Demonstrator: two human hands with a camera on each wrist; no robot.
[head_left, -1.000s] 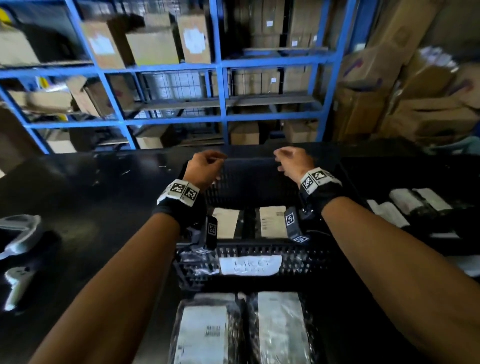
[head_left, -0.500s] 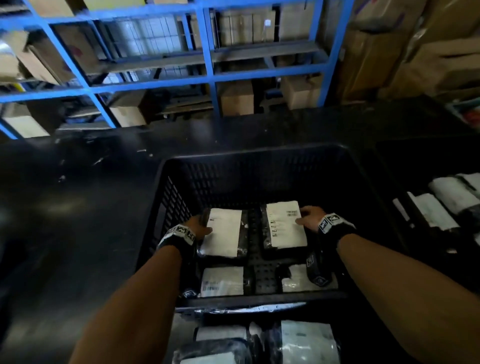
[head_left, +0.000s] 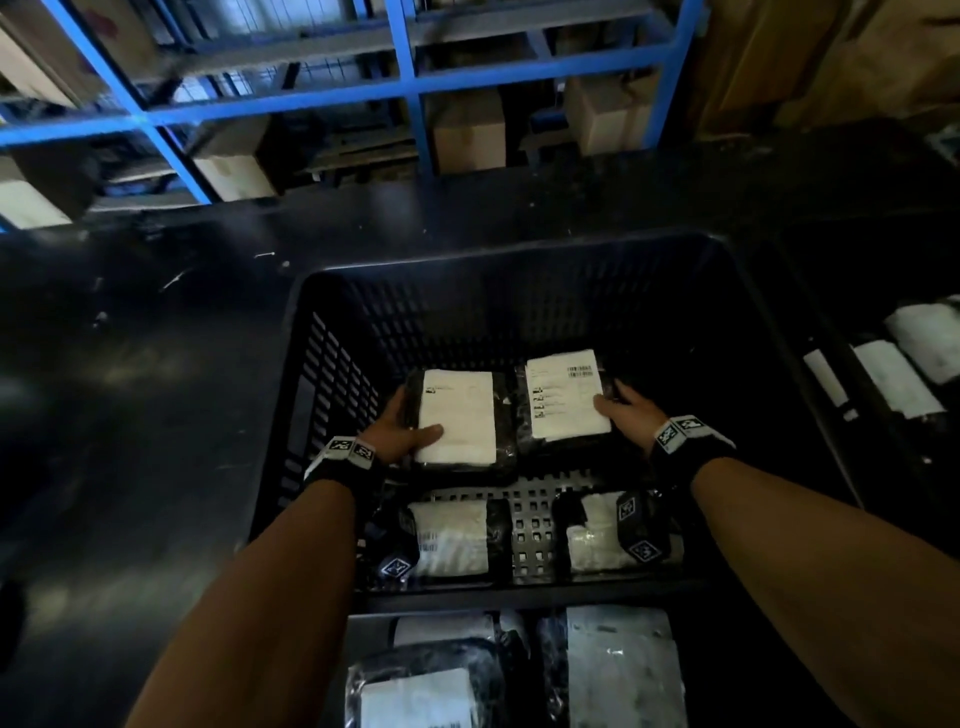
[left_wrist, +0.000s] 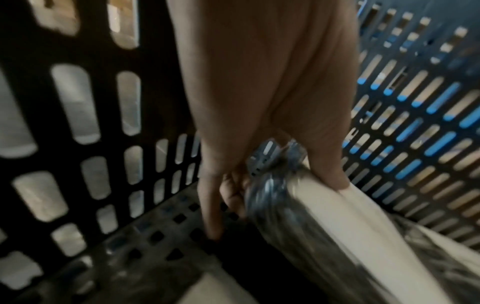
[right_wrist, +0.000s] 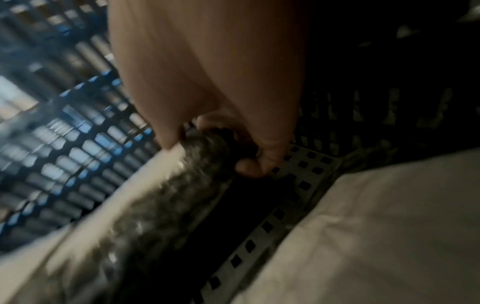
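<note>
Inside black crate (head_left: 332, 364) — left hand (head_left: 400, 428) grasps left packet (head_left: 457, 415); right hand (head_left: 626, 413) grasps right packet (head_left: 563, 395).

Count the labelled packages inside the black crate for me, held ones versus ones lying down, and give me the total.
Packages held: 2, the left package in the left hand, the right package in the right hand.
Packages lying on the crate floor: 2, the near-left package, the near-right package.
Total: 4.
</note>
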